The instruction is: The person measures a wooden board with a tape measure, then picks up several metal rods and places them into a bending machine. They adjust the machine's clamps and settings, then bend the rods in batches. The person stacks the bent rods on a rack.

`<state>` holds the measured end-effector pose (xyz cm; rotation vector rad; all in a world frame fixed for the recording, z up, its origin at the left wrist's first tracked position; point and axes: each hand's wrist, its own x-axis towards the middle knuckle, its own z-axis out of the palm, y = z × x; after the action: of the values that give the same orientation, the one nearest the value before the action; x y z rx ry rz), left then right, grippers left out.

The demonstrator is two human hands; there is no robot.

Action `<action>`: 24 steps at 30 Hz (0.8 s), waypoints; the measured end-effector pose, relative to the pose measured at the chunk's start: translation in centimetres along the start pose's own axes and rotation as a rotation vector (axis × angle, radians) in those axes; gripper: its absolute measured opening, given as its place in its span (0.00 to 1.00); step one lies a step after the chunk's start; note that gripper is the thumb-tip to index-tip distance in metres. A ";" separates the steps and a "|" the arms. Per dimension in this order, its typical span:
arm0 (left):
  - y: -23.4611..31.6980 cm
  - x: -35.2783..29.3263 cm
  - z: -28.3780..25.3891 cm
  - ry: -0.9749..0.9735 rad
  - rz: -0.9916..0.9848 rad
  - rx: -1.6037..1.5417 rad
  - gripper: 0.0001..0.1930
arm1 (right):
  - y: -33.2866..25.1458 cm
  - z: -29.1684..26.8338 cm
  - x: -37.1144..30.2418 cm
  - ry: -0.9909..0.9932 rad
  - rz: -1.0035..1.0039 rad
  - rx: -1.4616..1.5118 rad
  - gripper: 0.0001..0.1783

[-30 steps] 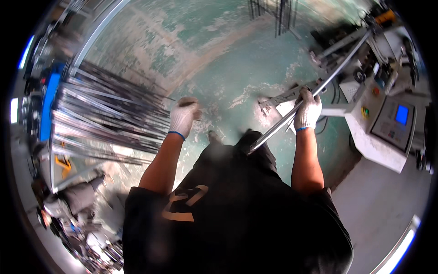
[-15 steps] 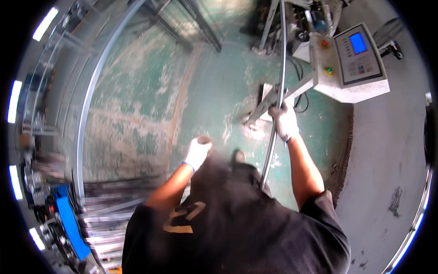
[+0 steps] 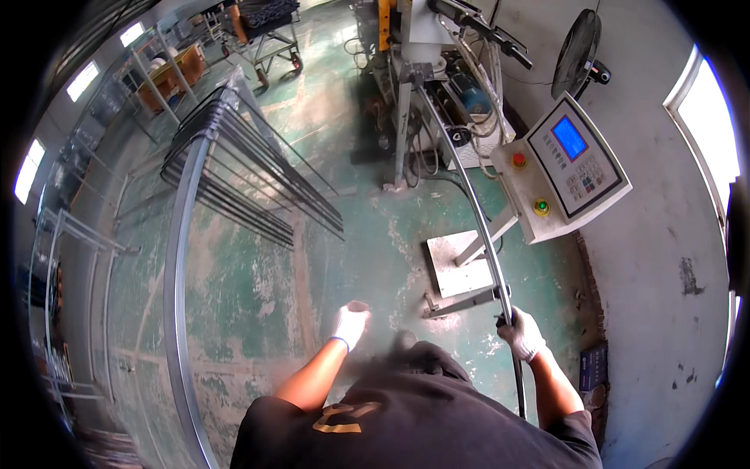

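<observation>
My right hand [image 3: 522, 334], in a white glove, is closed around a long shiny metal tube [image 3: 478, 211]. This tube runs away from beside my body to a dark fitting [image 3: 418, 74] at the machine, and passes over the end of a low support arm [image 3: 469, 302]. Whether it touches that arm I cannot tell. My left hand [image 3: 351, 324], gloved too, hovers over the green floor in front of my body. Its fingers are curled in, and nothing shows in them.
A control box [image 3: 558, 168] with a blue screen and buttons stands right of the tube, its post on a white base plate [image 3: 461, 262]. A fan [image 3: 578, 55] is behind it. At left, several thin dark bent rods [image 3: 250, 172] hang by a grey metal rail [image 3: 180, 289].
The view has shifted, bringing the machine, the fan and the hanging rods into sight. My right hand stays on the tube, now lower and farther right in the picture. The left stays curled.
</observation>
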<state>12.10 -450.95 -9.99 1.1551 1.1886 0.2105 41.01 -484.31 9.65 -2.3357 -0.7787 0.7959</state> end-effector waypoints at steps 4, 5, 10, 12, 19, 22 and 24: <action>4.8 6.9 -1.3 -0.044 -0.006 -0.097 0.09 | -3.4 -1.6 1.0 0.085 0.150 -0.379 0.27; 6.5 9.2 -1.7 -0.059 0.017 -0.133 0.09 | -2.6 -2.2 2.0 0.228 0.143 -0.409 0.26; 11.3 21.4 -5.6 0.078 0.039 -0.033 0.09 | -3.2 -9.4 14.2 0.755 0.037 -0.056 0.19; 11.5 26.7 -8.1 0.130 0.109 0.130 0.09 | -8.3 -10.3 21.7 0.726 0.074 0.189 0.21; 26.0 38.4 -10.5 0.198 0.267 0.155 0.09 | -29.5 -11.6 43.2 0.454 -0.410 0.039 0.14; 30.8 44.0 -9.3 0.107 0.166 -0.016 0.09 | -37.2 -13.9 51.2 0.461 -0.677 -0.113 0.11; 32.8 49.4 -9.2 0.098 0.130 0.011 0.10 | -42.9 -16.0 56.4 0.473 -0.753 -0.290 0.10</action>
<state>39.37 -397.62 -13.68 1.2443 1.2025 0.3637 74.22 -422.44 28.16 -2.0626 -1.4696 -0.1955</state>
